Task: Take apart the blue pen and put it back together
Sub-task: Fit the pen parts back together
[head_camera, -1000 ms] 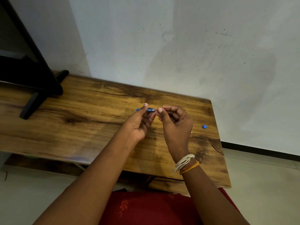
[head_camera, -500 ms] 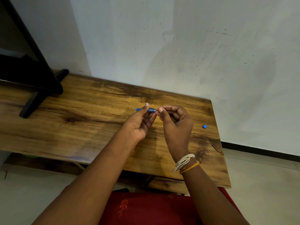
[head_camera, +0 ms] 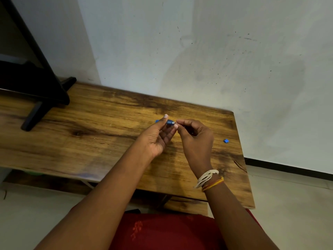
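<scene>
Far left: a black stand (head_camera: 34,82) rests on the wooden desk (head_camera: 100,141), which is set against a white wall (head_camera: 198,51). Centre: the left hand (head_camera: 158,138), palm up, grips the blue pen (head_camera: 169,122) between thumb and fingers; the pen lies roughly level above the desk, one blue end showing left of the thumb, the other end pointing right. Just right of it, the right hand (head_camera: 196,139) has its fingers curled, thumb and forefinger pinched together at the pen's right end; what they hold is too small to tell. Strings (head_camera: 209,179) circle the right wrist. Right: a small blue piece (head_camera: 226,141) lies on the desk near its right edge, well apart from both hands. Bottom: red cloth (head_camera: 162,231).
</scene>
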